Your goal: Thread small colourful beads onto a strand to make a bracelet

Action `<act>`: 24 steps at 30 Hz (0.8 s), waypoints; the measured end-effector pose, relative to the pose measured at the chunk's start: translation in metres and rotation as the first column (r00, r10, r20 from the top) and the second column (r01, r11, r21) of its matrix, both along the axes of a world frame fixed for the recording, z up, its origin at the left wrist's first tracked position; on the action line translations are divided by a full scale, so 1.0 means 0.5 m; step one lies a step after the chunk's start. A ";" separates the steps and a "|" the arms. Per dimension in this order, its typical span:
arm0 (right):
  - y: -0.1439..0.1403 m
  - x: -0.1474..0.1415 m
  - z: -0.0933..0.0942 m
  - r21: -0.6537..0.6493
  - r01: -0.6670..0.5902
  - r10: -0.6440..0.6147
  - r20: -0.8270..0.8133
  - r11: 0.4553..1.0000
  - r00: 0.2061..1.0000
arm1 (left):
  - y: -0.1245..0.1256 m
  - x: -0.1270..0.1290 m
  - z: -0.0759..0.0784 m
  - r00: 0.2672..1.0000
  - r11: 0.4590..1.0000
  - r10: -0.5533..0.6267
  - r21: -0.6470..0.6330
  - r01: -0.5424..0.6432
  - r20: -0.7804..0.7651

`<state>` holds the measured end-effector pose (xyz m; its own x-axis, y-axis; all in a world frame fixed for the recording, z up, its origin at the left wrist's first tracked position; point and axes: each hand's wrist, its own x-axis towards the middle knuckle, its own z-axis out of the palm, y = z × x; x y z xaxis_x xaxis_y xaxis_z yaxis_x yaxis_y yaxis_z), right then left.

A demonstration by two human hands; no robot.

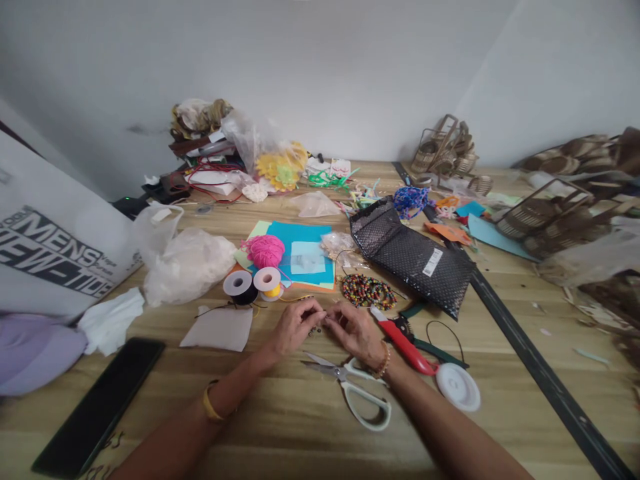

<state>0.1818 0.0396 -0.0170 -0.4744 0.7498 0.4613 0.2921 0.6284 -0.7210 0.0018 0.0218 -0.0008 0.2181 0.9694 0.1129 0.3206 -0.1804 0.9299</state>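
Observation:
My left hand [299, 325] and my right hand [354, 331] meet over the middle of the table, their fingertips pinched close together. What the fingers hold is too small to make out. Just below the fingertips lie a few small dark beads [319, 331]. Scissors with pale handles [367, 403] lie in front, their blades pointing left, partly under my right wrist. A heap of multicoloured bead strands [369, 292] is beyond my right hand. To the left stand a black cord spool [240, 287] and a yellow cord spool [269, 283].
Right of my hand are a red-handled cutter [407, 343], dark green pliers [435, 353] and a white round lid [458, 387]. A black bubble mailer [415, 257] lies behind. Pink yarn [266, 251] rests on blue paper [320, 235]. A dark phone [100, 407] is at front left.

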 end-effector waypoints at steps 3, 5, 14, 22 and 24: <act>-0.001 -0.001 0.005 -0.006 0.000 0.000 0.018 1.000 1.000 | -0.001 0.002 -0.002 1.000 1.000 0.024 0.010 -0.024 -0.001; -0.001 -0.001 0.009 -0.009 -0.008 0.008 0.030 1.000 1.000 | 0.000 0.002 -0.001 0.999 0.999 0.043 0.006 -0.043 0.025; 0.003 -0.006 0.000 0.014 -0.032 0.032 0.055 0.999 0.998 | 0.014 -0.021 0.029 0.990 0.994 0.096 -0.071 -0.088 0.107; 0.001 0.001 0.007 -0.097 0.000 0.001 0.012 0.995 1.000 | 0.015 -0.026 0.036 0.998 0.997 0.057 -0.062 -0.054 0.034; 0.000 0.003 0.008 -0.209 -0.015 0.007 -0.041 0.978 0.999 | 0.013 -0.024 0.040 0.999 0.998 0.042 -0.057 -0.041 0.013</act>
